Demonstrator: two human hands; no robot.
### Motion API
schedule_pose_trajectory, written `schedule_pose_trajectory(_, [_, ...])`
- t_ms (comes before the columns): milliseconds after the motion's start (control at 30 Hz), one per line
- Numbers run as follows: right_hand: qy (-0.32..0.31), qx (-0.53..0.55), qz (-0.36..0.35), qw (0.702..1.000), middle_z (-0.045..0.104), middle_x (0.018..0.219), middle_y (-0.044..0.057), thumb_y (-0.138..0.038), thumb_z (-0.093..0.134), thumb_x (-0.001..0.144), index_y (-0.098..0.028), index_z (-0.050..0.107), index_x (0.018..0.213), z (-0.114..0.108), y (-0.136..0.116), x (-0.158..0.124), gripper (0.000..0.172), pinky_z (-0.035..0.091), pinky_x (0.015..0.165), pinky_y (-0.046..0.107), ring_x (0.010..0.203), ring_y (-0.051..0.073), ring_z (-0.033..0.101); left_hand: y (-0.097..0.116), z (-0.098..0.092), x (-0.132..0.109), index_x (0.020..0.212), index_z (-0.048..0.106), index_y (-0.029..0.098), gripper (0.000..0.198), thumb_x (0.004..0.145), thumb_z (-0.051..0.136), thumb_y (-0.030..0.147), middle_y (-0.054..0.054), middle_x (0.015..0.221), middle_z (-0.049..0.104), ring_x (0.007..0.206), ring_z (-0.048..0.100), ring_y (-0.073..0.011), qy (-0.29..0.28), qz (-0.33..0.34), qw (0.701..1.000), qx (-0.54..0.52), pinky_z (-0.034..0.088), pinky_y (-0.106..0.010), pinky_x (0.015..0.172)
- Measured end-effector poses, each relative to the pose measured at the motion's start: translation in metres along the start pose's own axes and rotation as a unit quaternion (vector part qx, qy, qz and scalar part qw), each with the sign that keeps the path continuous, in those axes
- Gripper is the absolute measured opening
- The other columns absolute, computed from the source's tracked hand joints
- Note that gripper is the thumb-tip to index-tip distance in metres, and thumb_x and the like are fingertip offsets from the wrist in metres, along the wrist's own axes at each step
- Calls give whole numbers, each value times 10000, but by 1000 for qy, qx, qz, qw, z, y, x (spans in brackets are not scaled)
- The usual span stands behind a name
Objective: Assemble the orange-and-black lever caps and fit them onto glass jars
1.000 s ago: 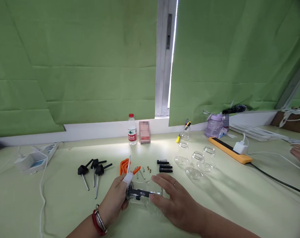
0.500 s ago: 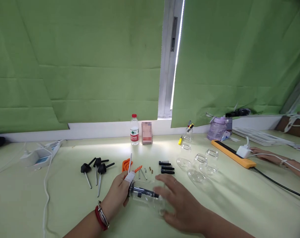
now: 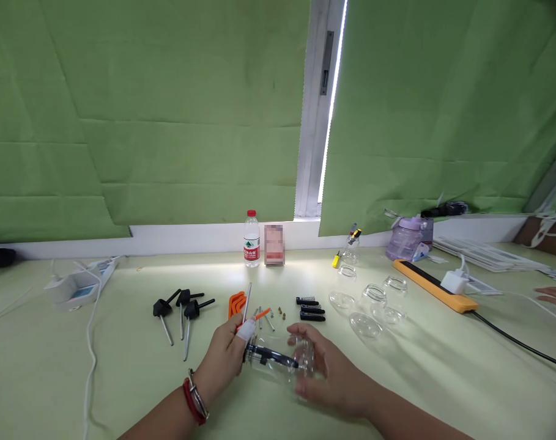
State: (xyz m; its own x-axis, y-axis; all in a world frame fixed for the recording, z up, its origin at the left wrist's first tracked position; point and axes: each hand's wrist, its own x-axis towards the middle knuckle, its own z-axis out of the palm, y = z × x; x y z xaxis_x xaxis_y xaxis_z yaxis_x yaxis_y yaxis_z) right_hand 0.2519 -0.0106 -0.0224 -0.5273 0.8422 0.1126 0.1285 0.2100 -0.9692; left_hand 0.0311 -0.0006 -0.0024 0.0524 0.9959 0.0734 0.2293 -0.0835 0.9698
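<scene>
My left hand grips the neck end of a clear jar, which lies sideways above the table. A black tube-like part runs lengthwise inside the jar. A thin metal rod and an orange strip stick out past my left thumb, which has a white wrap on it. My right hand curls around the jar's base end, fingers bent over the far side and thumb on the near side. Just beyond lie orange pieces, small metal pins and small brass-coloured bits.
Black-headed parts with metal rods lie left; black pieces with springs lie right. Several clear jars stand beyond them. A water bottle is at the back, an orange power strip right. Another person's hand rests far right.
My right fingers have closed in around the jar's base, and the jar has tilted slightly. The other person's hand has drawn back to the right, away from the white plug.
</scene>
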Motion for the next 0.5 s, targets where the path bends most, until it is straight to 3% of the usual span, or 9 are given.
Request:
schedule_pose_trajectory(67, [24,-208,-131,969,427,1321,112,-264,712,656,-285,414,1290,-6,-4,-2,701,347,994,498,1198,310,420,-2,1,3,624,451,212,377,807,435,542,60,455,390,322,349,-92,-13,-42,999,-24,288,-220,320])
schedule_pose_trajectory(167, [-4,-397,-275,876,432,1370,54,-135,582,772,-342,490,1235,-13,-13,-4,516,255,1054,526,1285,291,332,-2,3,3,617,462,214,426,782,422,605,59,421,403,289,315,-84,-36,-114,989,-82,286,-220,295])
schedule_pose_trajectory(333, [-44,-497,-340,797,538,1290,-35,-129,508,859,-393,549,1109,-13,-31,-9,366,257,1069,542,1281,250,377,0,4,1,640,500,194,447,727,485,632,34,452,490,287,273,-53,-79,-194,966,-151,289,-198,277])
schedule_pose_trajectory(433, [-17,-553,-378,742,577,1244,-32,-142,524,857,-377,570,1055,-13,-38,-15,311,277,1064,550,1270,258,397,2,-1,3,609,467,195,444,719,499,624,12,437,527,287,254,-45,-75,-244,953,-164,294,-196,286])
schedule_pose_trajectory(500, [12,-580,-391,714,587,1231,-4,-139,541,846,-354,576,1051,-18,-36,-21,299,288,1048,572,1270,281,393,2,-4,4,603,459,196,434,723,501,612,12,433,526,290,255,-47,-54,-227,956,-179,300,-203,296])
